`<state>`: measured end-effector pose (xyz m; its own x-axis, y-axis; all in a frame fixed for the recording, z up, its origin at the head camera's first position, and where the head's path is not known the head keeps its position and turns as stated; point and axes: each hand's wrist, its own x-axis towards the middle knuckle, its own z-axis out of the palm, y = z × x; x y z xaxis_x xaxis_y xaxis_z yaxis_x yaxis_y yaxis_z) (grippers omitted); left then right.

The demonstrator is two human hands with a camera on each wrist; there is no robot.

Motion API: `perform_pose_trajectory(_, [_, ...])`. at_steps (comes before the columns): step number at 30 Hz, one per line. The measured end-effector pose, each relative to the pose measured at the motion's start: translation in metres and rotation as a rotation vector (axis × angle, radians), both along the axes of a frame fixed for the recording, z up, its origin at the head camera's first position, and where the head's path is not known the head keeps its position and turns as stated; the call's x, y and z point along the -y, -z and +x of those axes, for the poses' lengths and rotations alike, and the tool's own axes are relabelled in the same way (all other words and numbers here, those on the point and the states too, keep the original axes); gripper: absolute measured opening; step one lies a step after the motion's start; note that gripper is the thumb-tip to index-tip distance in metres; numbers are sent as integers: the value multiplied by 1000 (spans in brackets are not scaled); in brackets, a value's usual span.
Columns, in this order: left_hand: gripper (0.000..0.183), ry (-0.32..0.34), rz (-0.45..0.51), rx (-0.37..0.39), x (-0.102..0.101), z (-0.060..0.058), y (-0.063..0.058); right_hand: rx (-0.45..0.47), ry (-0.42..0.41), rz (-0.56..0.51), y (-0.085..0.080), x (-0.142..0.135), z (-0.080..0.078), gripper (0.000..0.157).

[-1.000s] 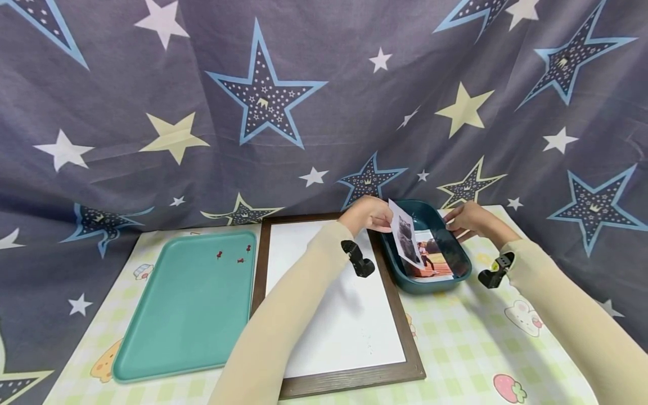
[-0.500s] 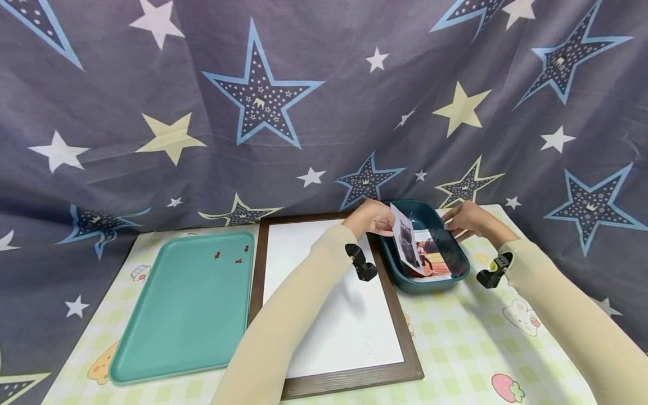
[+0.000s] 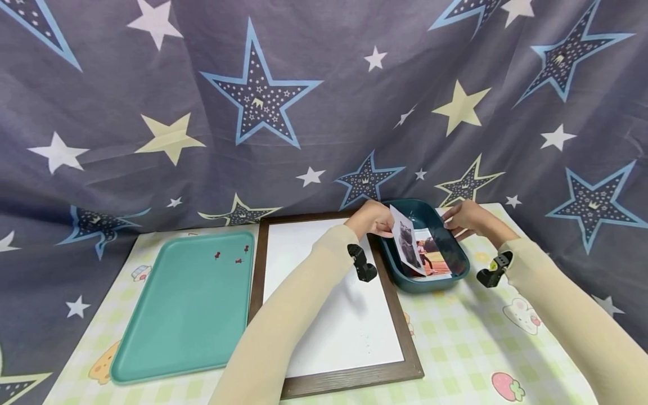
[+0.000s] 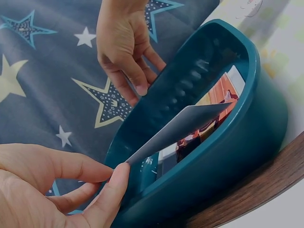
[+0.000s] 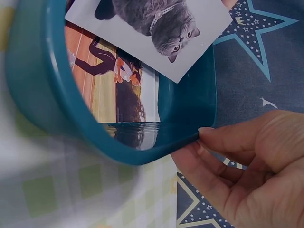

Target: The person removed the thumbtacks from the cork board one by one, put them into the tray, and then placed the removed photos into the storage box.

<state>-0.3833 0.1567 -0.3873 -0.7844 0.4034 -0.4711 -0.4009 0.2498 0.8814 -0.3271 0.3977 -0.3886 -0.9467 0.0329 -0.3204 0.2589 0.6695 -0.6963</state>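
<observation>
A photo of a grey cat [image 5: 161, 28] tilts up inside the dark teal bin [image 3: 430, 286]. My left hand [image 3: 373, 218] pinches its edge between thumb and fingers at the bin's left rim. Beneath it, on the bin's floor, lies another photo [image 3: 434, 259] with a running figure on an orange track, partly covered by the cat photo. At the bin's far right rim, my right hand [image 3: 467, 219] pinches the wall, thumb on the rim and fingers outside, as the right wrist view [image 5: 237, 166] shows.
A brown-framed whiteboard [image 3: 349, 332] lies left of the bin, under my left forearm. Farther left is a mint green tray [image 3: 187, 315] with several red pushpins [image 3: 238, 261] near its back right corner. A starry curtain [image 3: 324, 112] hangs behind the checked tablecloth [image 3: 455, 349].
The cat photo has tipped slightly and shifted a little with my left hand early on. Over the last half second both hands stay nearly still; the whole view has shifted slightly.
</observation>
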Motion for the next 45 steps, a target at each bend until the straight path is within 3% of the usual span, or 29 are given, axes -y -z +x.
perform_pose_trajectory(11, [27, 39, -53, -35, 0, 4, -2, 0, 5, 18, 2, 0, -2, 37])
perform_pose_trajectory(14, [28, 17, -43, -42, -2, 5, -1, -2, 4, 22, 3, -1, -2, 37])
perform_pose_trajectory(22, [52, -65, -19, -105, -5, 13, 4, -5, 12, 9, 3, -1, -2, 37])
perform_pose_trajectory(32, [32, -113, -182, -154, -25, 0, 18, -11, 16, 21, 3, 0, -2, 38])
perform_pose_trajectory(39, [19, -143, -183, -196, -27, 10, 16, -8, 14, 21, 3, 1, -2, 38])
perform_pose_trajectory(45, [28, -143, -164, -210, -27, 15, 16, -10, 19, 16, 3, 0, -2, 38])
